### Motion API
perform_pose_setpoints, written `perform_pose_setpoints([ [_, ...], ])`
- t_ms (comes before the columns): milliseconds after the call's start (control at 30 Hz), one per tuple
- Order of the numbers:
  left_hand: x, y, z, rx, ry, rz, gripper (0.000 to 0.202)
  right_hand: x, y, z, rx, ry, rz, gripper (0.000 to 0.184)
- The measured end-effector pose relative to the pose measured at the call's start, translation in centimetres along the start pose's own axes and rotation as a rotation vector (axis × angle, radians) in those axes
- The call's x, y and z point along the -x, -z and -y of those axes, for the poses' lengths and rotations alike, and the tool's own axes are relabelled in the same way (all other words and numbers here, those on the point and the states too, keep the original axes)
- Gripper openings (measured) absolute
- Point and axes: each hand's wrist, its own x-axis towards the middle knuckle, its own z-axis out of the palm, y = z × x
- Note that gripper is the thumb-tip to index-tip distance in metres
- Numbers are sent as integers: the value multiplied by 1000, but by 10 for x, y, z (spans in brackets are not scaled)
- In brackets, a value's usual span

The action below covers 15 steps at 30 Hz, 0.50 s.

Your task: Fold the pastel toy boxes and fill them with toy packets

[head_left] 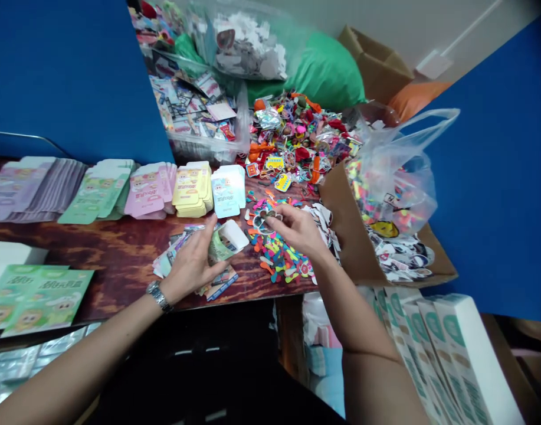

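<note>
My left hand (191, 262), with a metal watch on the wrist, is closed around a small green and white paper box (226, 241) whose flap stands open. It rests above a loose pile of printed cards (217, 284) on the dark wooden table (120, 251). My right hand (297, 227) pinches a small round sticker-like piece (262, 220) over a scatter of small colourful flat pieces (279, 257). The two hands are close together, near the table's front edge.
Flat box blanks lie in a row behind: purple (26, 186), green (99, 189), pink (148, 188), yellow (193, 189), blue (228, 189). A heap of colourful trinkets (297, 139), a clear plastic bag (396, 171) in a cardboard box (345, 236), and white cartons (447, 348) sit right.
</note>
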Motion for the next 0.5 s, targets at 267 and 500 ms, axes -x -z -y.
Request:
perform_pose_setpoints([
  [267,4,-2,-8,-105,-24,4,91,13,-56,45,249,308,56,15],
  [500,3,-2,-1,-74,-51,-31,90,15,-68,39,214,418,34,17],
])
